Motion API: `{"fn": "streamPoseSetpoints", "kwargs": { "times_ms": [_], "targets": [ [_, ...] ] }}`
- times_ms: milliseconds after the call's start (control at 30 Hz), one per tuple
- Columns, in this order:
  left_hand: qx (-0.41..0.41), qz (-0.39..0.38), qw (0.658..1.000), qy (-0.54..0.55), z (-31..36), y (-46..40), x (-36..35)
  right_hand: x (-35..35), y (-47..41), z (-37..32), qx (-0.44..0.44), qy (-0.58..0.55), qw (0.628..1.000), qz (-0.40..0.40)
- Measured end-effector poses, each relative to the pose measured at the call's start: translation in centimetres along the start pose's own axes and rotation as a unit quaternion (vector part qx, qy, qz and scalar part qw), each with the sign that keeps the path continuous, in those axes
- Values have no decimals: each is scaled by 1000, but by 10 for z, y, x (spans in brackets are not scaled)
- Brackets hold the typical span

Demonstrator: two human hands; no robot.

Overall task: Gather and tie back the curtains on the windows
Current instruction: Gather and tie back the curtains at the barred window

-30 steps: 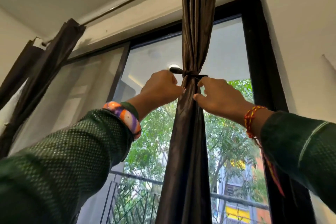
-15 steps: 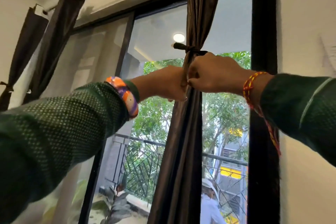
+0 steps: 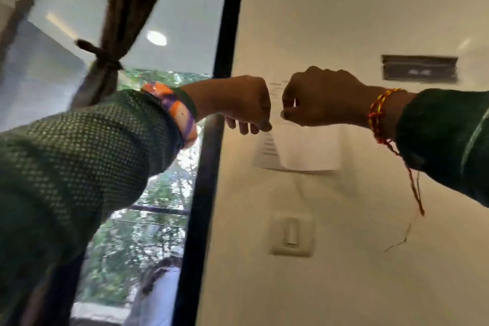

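Observation:
The dark brown curtain [image 3: 132, 5] hangs gathered at the upper left, cinched by a dark tie [image 3: 105, 57] whose loose end sticks out to the left. Below the tie the cloth disappears behind my left sleeve. My left hand [image 3: 243, 103] and my right hand [image 3: 322, 98] are both raised in front of the cream wall, to the right of the curtain and apart from it. On both hands the fingers are curled in and nothing shows in either grasp. The two fists nearly touch each other.
The black window frame [image 3: 211, 140] runs down between the glass and the cream wall. On the wall are a taped sheet of paper [image 3: 307, 151], a light switch [image 3: 291, 233] and a dark plate [image 3: 419, 69]. A person [image 3: 158, 286] stands outside, below the window.
Both hands have let go of the curtain below the tie and moved right, in front of the wall. The view has swung right, so the tied curtain now sits at the upper left.

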State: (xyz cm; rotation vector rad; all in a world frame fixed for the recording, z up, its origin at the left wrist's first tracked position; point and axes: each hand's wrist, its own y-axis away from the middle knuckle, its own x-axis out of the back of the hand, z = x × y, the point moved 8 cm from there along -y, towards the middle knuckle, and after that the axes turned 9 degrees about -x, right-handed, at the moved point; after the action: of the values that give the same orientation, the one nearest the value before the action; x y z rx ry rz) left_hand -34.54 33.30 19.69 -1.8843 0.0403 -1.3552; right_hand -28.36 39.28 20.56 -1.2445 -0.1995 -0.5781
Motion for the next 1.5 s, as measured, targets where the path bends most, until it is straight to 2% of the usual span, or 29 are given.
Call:
{"fn": "streamPoseSetpoints", "kwargs": {
  "times_ms": [167,300,600,833,1067,1233,1500],
  "targets": [
    [-68,-1,994,81,116,-62,-57,-9,65,124,-59,47,995,-70],
    [-115,-10,986,121,193,-102,-95,-8,109,205,-100,88,986,-95],
    [-206,-21,961,185,316,-165,-159,4,193,335,-197,189,951,-142],
    [-274,9,937,215,373,-187,-165,27,227,384,-257,267,914,-165],
    [-323,34,912,251,404,-186,-172,23,271,385,-296,273,895,-190],
    [-317,14,895,314,421,-192,-186,12,302,398,-300,279,886,-218],
    [-303,8,891,339,478,-212,-192,55,342,457,-294,310,881,-202]
  ]
}}
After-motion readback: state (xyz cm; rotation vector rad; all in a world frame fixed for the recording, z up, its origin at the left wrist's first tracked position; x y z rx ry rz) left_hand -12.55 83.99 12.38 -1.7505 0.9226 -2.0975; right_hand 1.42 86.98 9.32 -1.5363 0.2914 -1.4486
